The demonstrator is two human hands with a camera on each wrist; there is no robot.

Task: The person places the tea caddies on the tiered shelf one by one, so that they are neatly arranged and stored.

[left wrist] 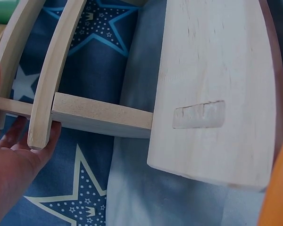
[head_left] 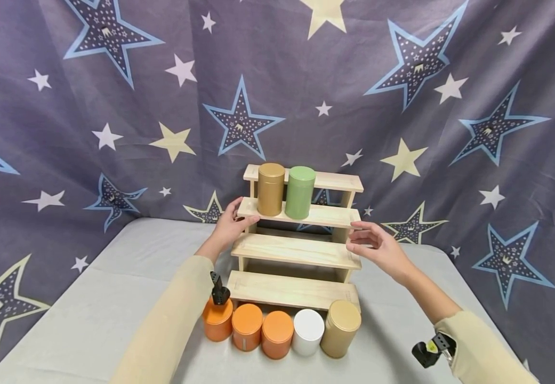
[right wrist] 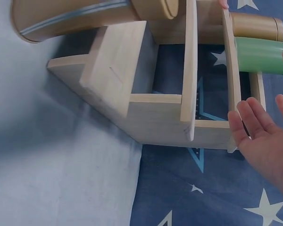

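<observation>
A tiered wooden display shelf (head_left: 296, 250) stands against the curtain. On its second tier from the top are a gold tin (head_left: 271, 192) and a green tin (head_left: 300, 194), side by side. My left hand (head_left: 229, 226) grips the left end of that tier, thumb along the front and fingers behind and below; the left wrist view shows the fingers (left wrist: 49, 139) against the wood. At the tier's right end, my right hand (head_left: 375, 248) has its fingers loosely extended. Fingertips (right wrist: 233, 117) touch or nearly touch the board's end in the right wrist view.
Before the shelf's lowest step stands a row of tins: several orange tins (head_left: 277, 333), a white tin (head_left: 308, 330) and a second gold tin (head_left: 341, 328). A grey cloth (head_left: 90, 309) covers the table. A star-patterned curtain (head_left: 282, 69) hangs behind.
</observation>
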